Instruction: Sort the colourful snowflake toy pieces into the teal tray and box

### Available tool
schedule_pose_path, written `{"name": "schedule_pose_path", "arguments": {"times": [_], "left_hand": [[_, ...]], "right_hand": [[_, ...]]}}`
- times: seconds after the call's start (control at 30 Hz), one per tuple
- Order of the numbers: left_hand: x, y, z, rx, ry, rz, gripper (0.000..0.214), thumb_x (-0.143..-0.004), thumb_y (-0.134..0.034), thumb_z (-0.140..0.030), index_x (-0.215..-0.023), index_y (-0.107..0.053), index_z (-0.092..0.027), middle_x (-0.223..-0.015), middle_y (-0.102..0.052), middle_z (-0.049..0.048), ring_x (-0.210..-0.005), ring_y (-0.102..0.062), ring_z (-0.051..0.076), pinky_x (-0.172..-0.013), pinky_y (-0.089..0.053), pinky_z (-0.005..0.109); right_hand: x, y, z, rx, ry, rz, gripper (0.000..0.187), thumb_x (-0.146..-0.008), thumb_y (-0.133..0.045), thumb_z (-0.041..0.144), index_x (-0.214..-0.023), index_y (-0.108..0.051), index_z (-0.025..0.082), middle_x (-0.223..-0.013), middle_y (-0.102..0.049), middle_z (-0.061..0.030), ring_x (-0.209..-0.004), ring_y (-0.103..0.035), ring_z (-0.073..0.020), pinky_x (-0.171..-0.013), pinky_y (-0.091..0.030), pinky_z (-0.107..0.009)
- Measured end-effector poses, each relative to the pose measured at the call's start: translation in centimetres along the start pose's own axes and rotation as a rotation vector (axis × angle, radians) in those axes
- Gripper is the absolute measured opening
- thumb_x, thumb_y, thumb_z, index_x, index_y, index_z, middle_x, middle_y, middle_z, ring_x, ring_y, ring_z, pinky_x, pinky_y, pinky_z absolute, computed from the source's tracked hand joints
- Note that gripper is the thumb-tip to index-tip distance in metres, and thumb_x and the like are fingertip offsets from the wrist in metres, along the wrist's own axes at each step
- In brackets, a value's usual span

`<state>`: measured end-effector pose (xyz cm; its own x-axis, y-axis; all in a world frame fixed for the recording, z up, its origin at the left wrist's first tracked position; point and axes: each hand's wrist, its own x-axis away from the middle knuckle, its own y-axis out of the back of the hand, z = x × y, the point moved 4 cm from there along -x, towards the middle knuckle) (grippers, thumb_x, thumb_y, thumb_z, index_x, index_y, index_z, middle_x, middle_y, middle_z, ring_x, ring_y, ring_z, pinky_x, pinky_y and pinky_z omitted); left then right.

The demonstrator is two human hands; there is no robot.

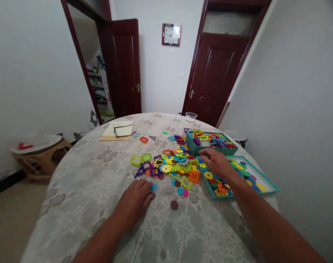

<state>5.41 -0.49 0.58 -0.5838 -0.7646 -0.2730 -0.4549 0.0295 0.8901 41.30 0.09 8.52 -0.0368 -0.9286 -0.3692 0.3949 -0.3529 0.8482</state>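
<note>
A heap of colourful plastic gear pieces (171,164) lies spread on the round table (100,182). My left hand (136,199) rests palm down near the heap's front edge, fingers together, their tips touching a small blue disc (153,187). My right hand (217,162) reaches over the left end of a flat teal tray (270,186) with several pieces in it, fingers curled down onto them. I cannot make out whether it grips one. A teal box (195,148) full of pieces stands just behind that hand.
A notebook with spectacles on it (118,131) lies at the table's far left. A clear plastic cup (190,116) stands at the far edge. A low stool (42,155) sits on the floor to the left. Two dark red doors are behind.
</note>
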Motion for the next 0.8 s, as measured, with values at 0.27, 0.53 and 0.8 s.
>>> {"name": "schedule_pose_path", "arguments": {"times": [0.27, 0.53, 0.8], "left_hand": [[-0.7, 0.0, -0.1, -0.059, 0.053, 0.141, 0.020, -0.100, -0.057, -0.030, -0.111, -0.068, -0.018, -0.115, -0.065, 0.0121, -0.111, -0.060, 0.027, -0.100, -0.048, 0.040], [-1.0, 0.2, -0.7, -0.089, 0.066, 0.185, 0.020, -0.099, -0.056, -0.031, -0.112, -0.067, -0.019, -0.113, -0.064, 0.0111, -0.106, -0.060, 0.025, -0.095, -0.048, 0.038], [-0.7, 0.9, -0.3, 0.010, -0.017, 0.250, 0.027, -0.102, -0.050, -0.039, -0.113, -0.068, -0.021, -0.111, -0.064, 0.0100, -0.107, -0.060, 0.025, -0.096, -0.048, 0.037]], "right_hand": [[6.4, -5.8, 8.3, -0.166, 0.121, 0.516, 0.028, -0.090, -0.063, 0.020, -0.114, -0.075, 0.026, -0.101, -0.076, -0.0046, -0.089, -0.068, -0.0210, -0.076, -0.046, -0.029], [6.7, -6.1, 6.5, 0.034, 0.027, 0.441, 0.021, -0.092, -0.063, 0.025, -0.111, -0.069, 0.018, -0.113, -0.071, -0.0122, -0.102, -0.065, -0.0246, -0.084, -0.044, -0.031], [8.4, -5.0, 5.4, 0.148, -0.038, 0.680, 0.016, -0.085, -0.068, 0.025, -0.100, -0.067, 0.019, -0.108, -0.072, -0.0111, -0.097, -0.065, -0.0249, -0.076, -0.039, -0.030]]}}
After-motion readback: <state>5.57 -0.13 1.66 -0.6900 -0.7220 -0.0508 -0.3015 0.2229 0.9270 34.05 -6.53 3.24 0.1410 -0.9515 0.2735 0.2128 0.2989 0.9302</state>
